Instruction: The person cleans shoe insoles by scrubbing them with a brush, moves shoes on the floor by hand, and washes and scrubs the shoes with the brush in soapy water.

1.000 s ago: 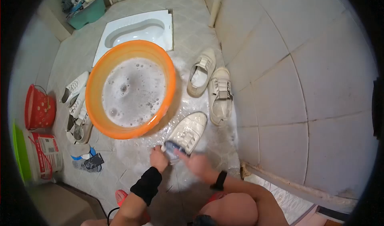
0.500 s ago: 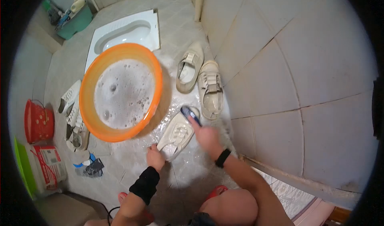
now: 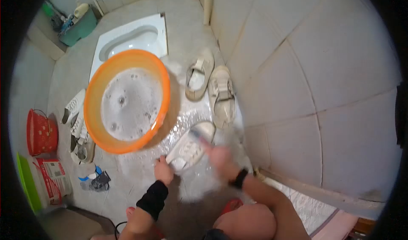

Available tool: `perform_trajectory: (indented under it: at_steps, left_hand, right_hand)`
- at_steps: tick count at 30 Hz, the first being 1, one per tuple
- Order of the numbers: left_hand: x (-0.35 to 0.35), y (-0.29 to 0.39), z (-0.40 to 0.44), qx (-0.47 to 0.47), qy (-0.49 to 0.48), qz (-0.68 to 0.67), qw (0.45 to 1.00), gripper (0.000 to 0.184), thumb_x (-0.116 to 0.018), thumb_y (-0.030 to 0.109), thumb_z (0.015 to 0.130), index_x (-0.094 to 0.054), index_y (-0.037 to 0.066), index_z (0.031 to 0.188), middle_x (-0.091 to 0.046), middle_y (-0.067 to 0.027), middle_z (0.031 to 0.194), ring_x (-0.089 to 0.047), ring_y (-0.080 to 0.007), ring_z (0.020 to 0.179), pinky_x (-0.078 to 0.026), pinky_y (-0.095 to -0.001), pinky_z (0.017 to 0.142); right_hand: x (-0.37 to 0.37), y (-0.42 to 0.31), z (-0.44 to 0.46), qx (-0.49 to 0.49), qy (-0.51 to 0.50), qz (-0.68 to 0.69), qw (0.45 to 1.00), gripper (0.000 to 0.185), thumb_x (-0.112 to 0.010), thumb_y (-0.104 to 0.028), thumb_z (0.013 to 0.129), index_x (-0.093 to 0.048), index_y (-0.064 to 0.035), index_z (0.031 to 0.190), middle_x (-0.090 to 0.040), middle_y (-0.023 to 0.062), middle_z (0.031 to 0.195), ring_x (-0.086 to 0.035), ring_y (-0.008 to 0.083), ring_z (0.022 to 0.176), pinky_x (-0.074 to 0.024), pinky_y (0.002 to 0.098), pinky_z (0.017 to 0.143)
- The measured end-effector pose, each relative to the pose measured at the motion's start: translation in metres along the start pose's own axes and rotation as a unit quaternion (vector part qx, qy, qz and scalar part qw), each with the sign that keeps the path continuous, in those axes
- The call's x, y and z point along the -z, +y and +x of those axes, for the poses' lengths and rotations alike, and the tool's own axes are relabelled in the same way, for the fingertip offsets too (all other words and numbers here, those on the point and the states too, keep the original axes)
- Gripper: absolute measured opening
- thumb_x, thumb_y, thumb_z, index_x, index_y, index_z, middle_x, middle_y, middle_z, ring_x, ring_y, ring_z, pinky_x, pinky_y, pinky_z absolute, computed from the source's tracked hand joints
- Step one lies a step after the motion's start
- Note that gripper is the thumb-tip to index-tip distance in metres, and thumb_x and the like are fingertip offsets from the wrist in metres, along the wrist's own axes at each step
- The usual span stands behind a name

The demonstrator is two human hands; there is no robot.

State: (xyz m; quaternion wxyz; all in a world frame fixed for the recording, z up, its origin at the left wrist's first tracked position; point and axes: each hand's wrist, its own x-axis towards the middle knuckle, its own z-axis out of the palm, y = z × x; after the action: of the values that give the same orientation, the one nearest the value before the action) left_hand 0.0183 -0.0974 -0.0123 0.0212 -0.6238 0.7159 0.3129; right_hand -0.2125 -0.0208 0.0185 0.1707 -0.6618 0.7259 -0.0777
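Observation:
A wet, off-white lace-up shoe [image 3: 187, 150] lies on the soapy tiled floor, its toe pointing up and to the right. My left hand [image 3: 163, 170] grips it at the heel end, fingers closed on the edge. In my right hand [image 3: 221, 161], smeared by motion, is a dark-backed scrub brush [image 3: 197, 134], whose head is over the toe of the shoe. The bristles cannot be seen. Just beyond stand two more off-white shoes, one slip-on style [image 3: 199, 76] and one with straps across the top [image 3: 222, 96], beside the wall.
An orange basin [image 3: 127, 58] of sudsy water stands left of the shoe, partly over a squat toilet [image 3: 160, 36]. Further left are several white shoes [image 3: 74, 104], a red bucket [image 3: 41, 134] and a white-and-red bucket [image 3: 57, 178]. The tiled wall [image 3: 280, 91] bounds the right side.
The brush has shifted left and slightly down, from the toe's outer edge onto the toe's upper. My left hand keeps its hold on the heel. The view has tilted slightly.

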Motion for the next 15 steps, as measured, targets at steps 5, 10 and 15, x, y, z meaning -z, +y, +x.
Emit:
perform_trajectory:
  at_steps: [5,10,15]
  left_hand:
    - [-0.002,0.000,-0.003,-0.003,0.006,0.001,1.000,0.038,-0.056,0.002,0.068,-0.048,0.003,0.105,-0.050,-0.0247,0.097,-0.053,-0.0422,0.087,-0.044,-0.0454,0.077]
    - [0.000,-0.004,-0.006,-0.014,-0.009,0.016,1.000,0.037,-0.054,0.002,0.071,-0.049,0.004,0.107,-0.050,-0.0240,0.099,-0.053,-0.0425,0.089,-0.045,-0.0448,0.078]
    - [0.032,0.052,-0.018,-0.123,0.128,0.155,0.972,0.033,-0.063,0.020,0.074,-0.053,0.003,0.100,-0.052,-0.0194,0.098,-0.051,-0.0331,0.090,-0.040,-0.0428,0.078]
  right_hand:
    - [0.003,-0.020,-0.003,-0.092,0.013,0.046,0.995,0.059,-0.047,-0.010,0.082,-0.029,-0.0183,0.138,-0.058,0.0109,0.058,-0.058,0.0217,0.048,-0.0443,0.0349,0.042]
    - [-0.003,0.003,-0.001,-0.074,-0.025,-0.023,0.997,0.050,-0.047,-0.020,0.087,-0.033,-0.0247,0.135,-0.055,0.0126,0.054,-0.054,0.0265,0.045,-0.0444,0.0388,0.044]
    - [0.022,0.009,0.017,-0.112,0.032,0.039,0.992,0.047,-0.048,-0.027,0.088,-0.035,-0.0280,0.133,-0.054,0.0142,0.054,-0.055,0.0316,0.048,-0.0442,0.0438,0.048]
